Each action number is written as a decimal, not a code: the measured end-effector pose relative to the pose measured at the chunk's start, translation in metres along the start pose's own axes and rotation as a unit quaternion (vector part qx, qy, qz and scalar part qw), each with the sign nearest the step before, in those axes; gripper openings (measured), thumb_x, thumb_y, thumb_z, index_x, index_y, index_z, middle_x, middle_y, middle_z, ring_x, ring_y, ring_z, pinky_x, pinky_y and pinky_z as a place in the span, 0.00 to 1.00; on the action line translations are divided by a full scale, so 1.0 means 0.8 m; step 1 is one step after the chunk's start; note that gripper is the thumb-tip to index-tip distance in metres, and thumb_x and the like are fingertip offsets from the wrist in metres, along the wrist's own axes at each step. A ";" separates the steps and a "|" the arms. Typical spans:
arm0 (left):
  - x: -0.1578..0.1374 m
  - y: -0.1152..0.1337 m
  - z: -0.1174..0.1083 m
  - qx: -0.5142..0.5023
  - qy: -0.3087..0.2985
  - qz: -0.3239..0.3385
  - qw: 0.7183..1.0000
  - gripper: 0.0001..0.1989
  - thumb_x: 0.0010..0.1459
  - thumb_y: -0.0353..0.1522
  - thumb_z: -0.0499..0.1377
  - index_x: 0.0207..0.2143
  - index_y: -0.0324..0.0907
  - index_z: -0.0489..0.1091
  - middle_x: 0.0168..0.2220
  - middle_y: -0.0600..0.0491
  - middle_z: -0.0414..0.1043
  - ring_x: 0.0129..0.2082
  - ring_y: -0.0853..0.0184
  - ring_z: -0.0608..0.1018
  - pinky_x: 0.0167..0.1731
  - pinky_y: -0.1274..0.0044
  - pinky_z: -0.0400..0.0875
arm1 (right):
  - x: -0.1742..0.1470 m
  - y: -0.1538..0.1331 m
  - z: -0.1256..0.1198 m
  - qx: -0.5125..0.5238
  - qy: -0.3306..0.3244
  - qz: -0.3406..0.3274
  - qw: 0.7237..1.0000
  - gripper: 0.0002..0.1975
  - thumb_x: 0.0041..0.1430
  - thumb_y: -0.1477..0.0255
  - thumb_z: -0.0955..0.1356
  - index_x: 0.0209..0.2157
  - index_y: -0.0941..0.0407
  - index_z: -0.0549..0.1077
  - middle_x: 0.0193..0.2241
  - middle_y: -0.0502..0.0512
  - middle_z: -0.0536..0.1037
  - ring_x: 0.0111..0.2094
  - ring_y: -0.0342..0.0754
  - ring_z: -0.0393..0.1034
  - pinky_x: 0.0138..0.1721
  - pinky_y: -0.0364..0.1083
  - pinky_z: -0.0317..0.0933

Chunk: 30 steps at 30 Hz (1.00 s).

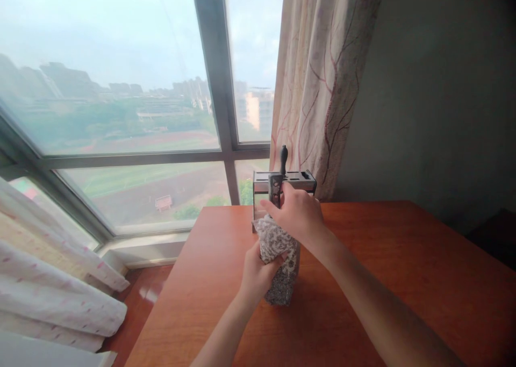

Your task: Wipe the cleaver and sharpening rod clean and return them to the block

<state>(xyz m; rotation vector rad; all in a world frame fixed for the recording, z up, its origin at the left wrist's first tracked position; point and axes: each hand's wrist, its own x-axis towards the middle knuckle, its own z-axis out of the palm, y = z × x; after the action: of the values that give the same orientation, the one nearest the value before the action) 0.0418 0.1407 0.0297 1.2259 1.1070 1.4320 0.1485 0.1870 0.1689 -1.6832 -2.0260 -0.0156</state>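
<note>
Two bare forearms are reaching in from the bottom edge over a reddish wooden table [403,259], pictured from above at a corner window. The left hand [258,273] is gripping a speckled bag [282,262], its fingers curled around the bag's upper part and the thumb pressing across the front; the bag is standing upright on the table directly below and to the right of that hand. Just above it, the right hand [298,214] is resting on the crumpled top of the bag, its fingers bent and reaching forward, with the forefinger touching a dark, metal-fronted tool [276,187] set in a metal holder [302,180]. Whether the right hand is actually pinching the bag's top or the tool cannot be told from this angle. A black handle [284,157] is standing up out of the holder, just beyond the right hand's fingertips. The holder is sitting at the table's far edge, touching distance from both hands. To the left of the left hand, well apart, a white curtain [60,297] is lying bunched below the window [121,87]. Beyond and to the right of the right hand, a patterned curtain [322,77] is hanging beside a dark wall [443,87].
</note>
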 end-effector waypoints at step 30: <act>0.008 -0.017 -0.007 -0.032 0.015 -0.027 0.999 0.17 0.41 0.33 0.68 0.35 0.37 0.75 0.32 0.49 0.78 0.32 0.59 0.76 0.33 0.74 0.70 | 0.169 -0.037 -0.107 0.022 0.225 -0.109 0.968 0.17 0.57 0.58 0.65 0.33 0.60 0.72 0.32 0.63 0.76 0.38 0.59 0.72 0.40 0.54 0.64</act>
<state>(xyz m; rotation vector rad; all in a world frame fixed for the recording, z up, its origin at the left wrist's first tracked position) 0.0366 0.1489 0.0169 1.1253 1.0983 1.4376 0.1377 0.2768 0.3038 -1.2786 -1.8306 -0.3902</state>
